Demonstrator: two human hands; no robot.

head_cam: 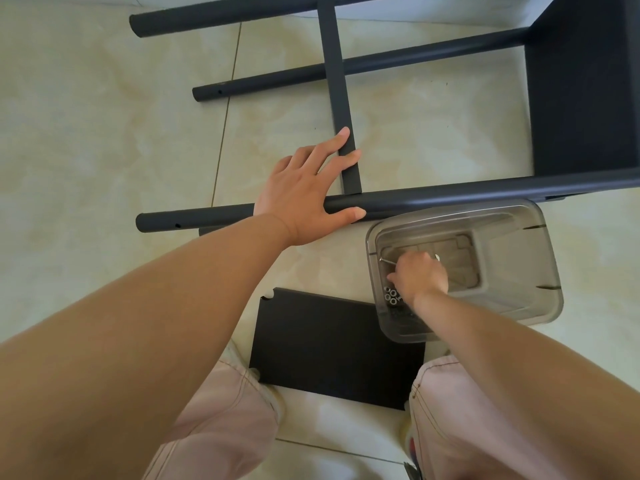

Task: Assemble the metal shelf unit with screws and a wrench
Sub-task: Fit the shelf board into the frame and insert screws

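Left hand: laid flat on the shelf frame – fingers released, spread.
Right hand: lowered into the clear bin – fingers curled over the nuts; grasp cannot be told.
Frame: laid on the floor.

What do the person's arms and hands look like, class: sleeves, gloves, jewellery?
Both forearms are bare, with no sleeves in view. The left hand and right hand wear no gloves, and no rings, watch or bracelet show. The fingernails that show are short and unpainted.
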